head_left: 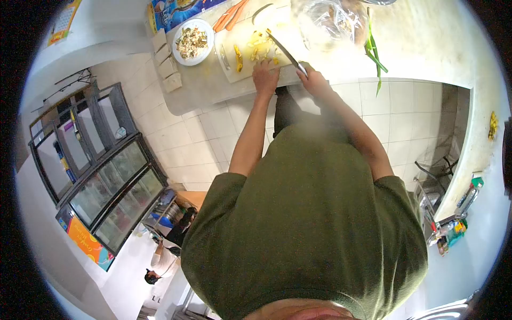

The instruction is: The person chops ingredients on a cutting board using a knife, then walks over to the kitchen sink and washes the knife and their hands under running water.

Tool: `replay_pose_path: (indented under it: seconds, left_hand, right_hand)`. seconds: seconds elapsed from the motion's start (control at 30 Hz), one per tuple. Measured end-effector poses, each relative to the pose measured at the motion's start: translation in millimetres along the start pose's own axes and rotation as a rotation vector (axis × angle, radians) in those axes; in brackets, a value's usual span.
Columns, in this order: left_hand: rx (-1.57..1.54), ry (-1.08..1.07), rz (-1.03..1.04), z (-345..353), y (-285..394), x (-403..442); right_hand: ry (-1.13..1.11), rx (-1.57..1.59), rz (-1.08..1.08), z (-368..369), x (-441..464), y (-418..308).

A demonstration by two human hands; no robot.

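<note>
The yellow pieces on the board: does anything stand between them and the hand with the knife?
Nothing visible does. The right hand holds the knife, whose blade reaches out towards the yellow pieces with its tip close beside them. The left hand is at their near side, not between the blade and them.

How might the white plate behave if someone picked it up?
The white plate is probably stable if lifted level, being broad and round. Tilted, it would likely shed some chopped food, since that looks like loose small pieces.
</note>
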State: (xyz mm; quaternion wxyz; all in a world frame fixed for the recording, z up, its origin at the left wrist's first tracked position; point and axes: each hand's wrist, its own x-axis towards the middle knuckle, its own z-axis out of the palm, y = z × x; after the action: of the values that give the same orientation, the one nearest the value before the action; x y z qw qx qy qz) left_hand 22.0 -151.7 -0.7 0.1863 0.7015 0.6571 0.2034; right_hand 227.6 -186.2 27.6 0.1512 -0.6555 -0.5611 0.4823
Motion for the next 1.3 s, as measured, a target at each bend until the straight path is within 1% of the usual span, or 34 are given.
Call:
replay_pose_path:
  seconds: [0.03,0.1,0.13,0.23,0.27,0.37,0.4,0.5,0.53,0.63,0.67,0.7,0.77,0.8,0.87,0.9,0.93,0.97,1.03,1.07,1.17,1.2,1.23,1.27,1.3]
  left_hand:
    - [0.015,0.003,0.053,0.0,3.2,6.6]
    - [-0.008,-0.073,0.06,-1.3,10.0,21.0]
    - [-0.019,-0.114,0.07,-2.7,11.8,27.6]
    - [-0.051,-0.231,0.123,-0.1,-1.6,47.4]
    - [-0.1,-0.269,0.102,2.0,-7.7,52.7]
    - [-0.189,-0.198,0.183,0.6,-33.6,71.1]
    - [-0.233,-0.141,0.225,8.3,-51.0,78.3]
    - [-0.225,-0.052,0.273,-22.7,-62.3,90.8]
    - [-0.108,-0.162,0.185,-49.7,-54.9,91.2]
    - [0.01,-0.032,0.198,-38.6,-82.3,83.5]
    - [0.041,-0.201,0.193,-33.5,-91.6,78.6]
    - [0.068,-0.232,0.246,-28.8,-95.3,73.5]
    - [0.126,-0.294,0.352,-22.5,-90.0,63.2]
    - [0.057,-0.326,0.362,-23.7,-87.2,60.1]
    - [0.01,-0.319,0.341,-26.2,-83.2,56.6]
    - [-0.014,-0.314,0.329,-28.4,-81.9,55.9]
    - [-0.087,-0.266,0.274,-32.1,-82.3,53.5]
    - [-0.19,-0.219,0.267,-36.0,-86.3,54.5]
    - [-0.397,-0.13,0.256,-38.8,-104.8,56.8]
    - [-0.344,-0.064,0.27,-40.1,-113.3,58.7]
    - [-0.062,-0.171,0.264,-77.4,-117.7,58.5]
    - [-0.052,-0.141,0.274,-84.7,-119.8,54.9]
    - [-0.025,-0.18,0.246,-89.4,-123.1,53.3]
    - [0.001,-0.22,0.22,-93.5,-125.7,52.9]
    - [0.028,-0.261,0.197,-95.7,-128.4,53.0]
  right_hand:
    - [0.016,0.016,0.005,-2.4,-5.1,-6.3]
    - [0.062,0.049,0.013,-10.7,-15.5,-16.5]
    - [0.074,-0.001,0.077,-9.0,-16.3,-11.5]
    - [0.136,-0.008,0.13,-14.5,-34.3,-10.2]
    - [0.132,0.018,0.186,-15.7,-40.7,-10.9]
    - [0.255,-0.017,0.195,-1.2,-55.4,-5.3]
    - [0.294,0.003,0.196,6.6,-59.0,-4.7]
    - [0.369,0.037,0.224,38.9,-59.3,-3.3]
    - [0.386,0.071,0.248,50.2,-58.3,-9.1]
    - [0.324,0.057,0.294,84.6,-40.6,-19.1]
    - [0.342,0.007,0.16,93.0,-37.7,-19.7]
    - [0.268,-0.005,0.168,90.0,-36.2,-33.6]
    - [0.287,-0.055,0.15,84.0,-33.6,-52.7]
    - [0.322,-0.007,0.155,81.3,-30.3,-56.9]
    - [0.386,0.088,0.17,75.1,-24.6,-61.8]
    - [0.426,0.087,0.181,74.7,-18.1,-57.3]
    - [0.466,0.087,0.191,76.4,-9.1,-47.3]
    - [0.504,0.087,0.203,78.2,-1.3,-37.1]
    - [0.465,0.02,0.197,82.1,4.4,-29.8]
    - [0.431,-0.007,0.202,85.6,5.6,-26.1]
    - [0.297,-0.056,0.152,99.6,5.1,-23.4]
    - [0.257,-0.067,0.119,108.0,4.5,-24.1]
    - [0.218,-0.077,0.086,116.2,5.3,-26.6]
    - [0.212,-0.108,0.101,125.4,8.8,-30.2]
    - [0.22,-0.128,0.062,132.0,8.2,-34.0]
